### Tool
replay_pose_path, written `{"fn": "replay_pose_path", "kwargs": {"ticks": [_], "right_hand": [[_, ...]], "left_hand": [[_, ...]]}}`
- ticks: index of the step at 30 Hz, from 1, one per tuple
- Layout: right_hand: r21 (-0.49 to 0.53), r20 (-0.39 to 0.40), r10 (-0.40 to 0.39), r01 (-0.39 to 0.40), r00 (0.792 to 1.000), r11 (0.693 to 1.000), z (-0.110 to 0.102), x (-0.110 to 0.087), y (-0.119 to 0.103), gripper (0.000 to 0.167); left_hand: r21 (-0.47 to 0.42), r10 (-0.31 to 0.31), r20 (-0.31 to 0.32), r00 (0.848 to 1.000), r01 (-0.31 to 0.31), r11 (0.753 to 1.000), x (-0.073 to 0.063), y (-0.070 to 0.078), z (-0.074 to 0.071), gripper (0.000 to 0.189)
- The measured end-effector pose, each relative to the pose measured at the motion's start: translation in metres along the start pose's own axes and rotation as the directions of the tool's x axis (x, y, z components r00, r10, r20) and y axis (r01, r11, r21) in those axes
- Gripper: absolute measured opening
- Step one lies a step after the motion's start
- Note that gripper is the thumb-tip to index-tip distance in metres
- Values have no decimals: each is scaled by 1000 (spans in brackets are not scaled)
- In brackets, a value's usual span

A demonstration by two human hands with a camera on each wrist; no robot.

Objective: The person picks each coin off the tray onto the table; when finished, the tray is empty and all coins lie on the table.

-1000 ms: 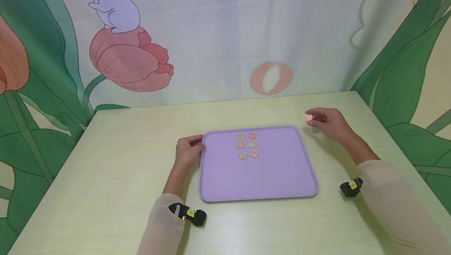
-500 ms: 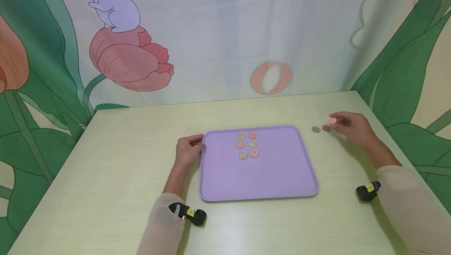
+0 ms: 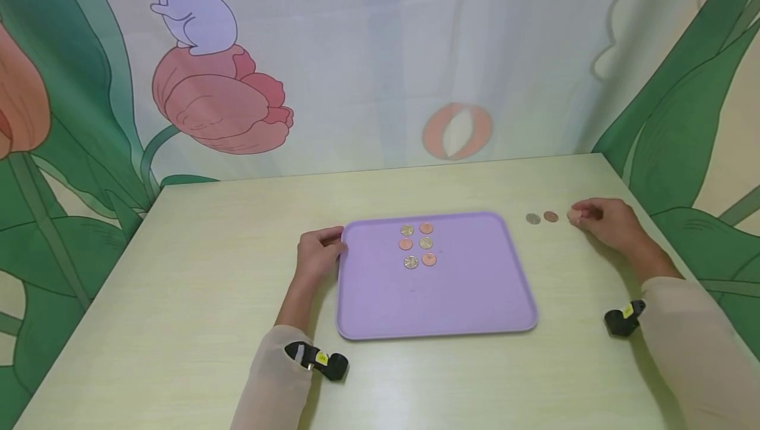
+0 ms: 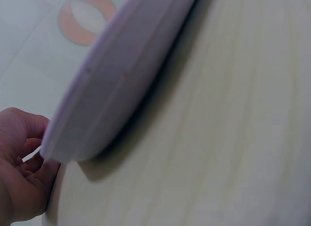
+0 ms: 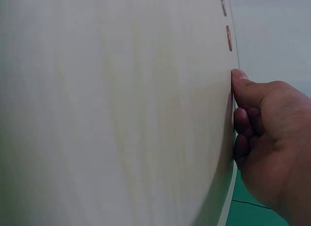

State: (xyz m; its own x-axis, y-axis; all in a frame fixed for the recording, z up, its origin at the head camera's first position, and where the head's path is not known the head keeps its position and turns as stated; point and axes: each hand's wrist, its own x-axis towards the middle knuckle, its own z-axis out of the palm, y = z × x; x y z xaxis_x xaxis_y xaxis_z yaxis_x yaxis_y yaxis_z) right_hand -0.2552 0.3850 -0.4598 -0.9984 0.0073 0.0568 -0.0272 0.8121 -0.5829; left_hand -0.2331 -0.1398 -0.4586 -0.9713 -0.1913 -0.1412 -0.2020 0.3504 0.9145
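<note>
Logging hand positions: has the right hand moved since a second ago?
Yes; the right hand is farther right, away from the purple tray, which has stayed put.

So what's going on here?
A person's left hand holds the left edge of a purple tray. The right hand pinches what looks like a coin at the table, right of the tray. Beside it lie a silver coin and a copper coin. Six coins sit on the tray in three rows of two.

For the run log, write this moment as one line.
left hand: holds tray at left rim; right hand: holds coin; on tray: six coins; on table: two coins left of right hand
</note>
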Motion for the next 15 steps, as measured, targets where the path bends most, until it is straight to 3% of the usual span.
{"fn": "replay_pose_path", "kwargs": {"ticks": [5, 15], "right_hand": [[4, 9, -10, 10, 1000, 1000, -1, 1, 2, 41], [22, 89, 80, -82, 993, 996, -7, 0, -1, 60]], "left_hand": [[4, 2, -2, 1000, -2, 1000, 0, 0, -1, 39], [2, -7, -1, 1000, 7, 1000, -1, 1, 0, 39]]}}
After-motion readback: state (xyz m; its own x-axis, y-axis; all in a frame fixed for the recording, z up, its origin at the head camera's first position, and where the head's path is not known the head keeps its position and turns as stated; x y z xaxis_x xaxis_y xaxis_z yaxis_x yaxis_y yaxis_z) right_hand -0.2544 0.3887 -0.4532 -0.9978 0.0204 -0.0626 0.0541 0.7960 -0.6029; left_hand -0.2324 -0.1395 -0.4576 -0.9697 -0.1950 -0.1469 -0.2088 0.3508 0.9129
